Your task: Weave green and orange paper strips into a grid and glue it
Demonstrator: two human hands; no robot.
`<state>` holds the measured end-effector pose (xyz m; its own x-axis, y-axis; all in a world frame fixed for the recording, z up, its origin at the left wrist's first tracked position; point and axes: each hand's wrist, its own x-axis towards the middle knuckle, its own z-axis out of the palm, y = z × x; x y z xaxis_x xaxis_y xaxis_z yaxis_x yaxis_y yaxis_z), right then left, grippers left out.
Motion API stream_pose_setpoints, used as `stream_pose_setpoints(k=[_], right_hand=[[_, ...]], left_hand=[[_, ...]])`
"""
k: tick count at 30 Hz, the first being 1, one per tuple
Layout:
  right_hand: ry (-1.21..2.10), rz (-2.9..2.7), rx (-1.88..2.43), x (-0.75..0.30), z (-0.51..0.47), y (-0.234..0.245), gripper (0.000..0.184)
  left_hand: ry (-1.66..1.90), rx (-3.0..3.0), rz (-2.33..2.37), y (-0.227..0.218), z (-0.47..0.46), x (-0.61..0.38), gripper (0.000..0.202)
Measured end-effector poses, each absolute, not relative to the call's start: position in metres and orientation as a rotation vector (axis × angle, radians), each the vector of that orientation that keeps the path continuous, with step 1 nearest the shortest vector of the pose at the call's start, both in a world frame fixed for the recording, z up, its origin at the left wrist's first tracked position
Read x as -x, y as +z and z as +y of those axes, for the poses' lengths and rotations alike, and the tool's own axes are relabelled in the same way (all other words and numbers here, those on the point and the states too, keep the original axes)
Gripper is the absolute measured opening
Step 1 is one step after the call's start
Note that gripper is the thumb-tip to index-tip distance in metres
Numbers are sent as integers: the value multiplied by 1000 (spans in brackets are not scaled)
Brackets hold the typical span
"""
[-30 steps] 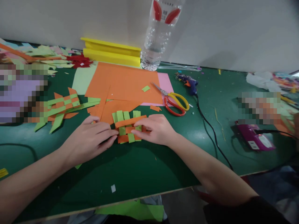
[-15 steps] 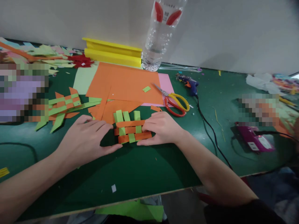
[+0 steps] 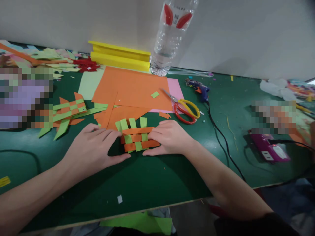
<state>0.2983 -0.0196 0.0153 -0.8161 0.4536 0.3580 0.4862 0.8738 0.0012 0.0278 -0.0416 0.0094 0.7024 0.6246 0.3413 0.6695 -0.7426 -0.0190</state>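
A small weave of orange and light green paper strips (image 3: 136, 138) lies on the green table between my hands. Its green ends fan out at the top, the leftmost one slanting. My left hand (image 3: 92, 147) curls at its left edge, fingertips at the strip ends and thumb by the lower left corner. From the right, my right hand (image 3: 169, 137) grips the weave, fingers over the orange strip ends and thumb along the bottom edge. The fingers hide part of its right side. Behind it lie loose orange paper pieces (image 3: 123, 114).
Beyond are orange sheets (image 3: 133, 87), scissors (image 3: 183, 106), a glue gun (image 3: 201, 90) with a black cord, a water bottle (image 3: 166, 46) and folded yellow card (image 3: 120, 60). A woven paper fish (image 3: 71, 109) lies left; a purple power socket (image 3: 269, 147) sits right.
The leftmost green strip's upper end has tilted out to the left. Both hands have stayed at the weave with slight finger movement.
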Motion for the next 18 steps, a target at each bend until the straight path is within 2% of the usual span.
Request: stream_pose_setpoints(k=[18], right_hand=[[-137, -2744, 747, -297, -20, 14, 52]], left_hand=[[-450, 2752, -989, 10, -42, -29, 32]])
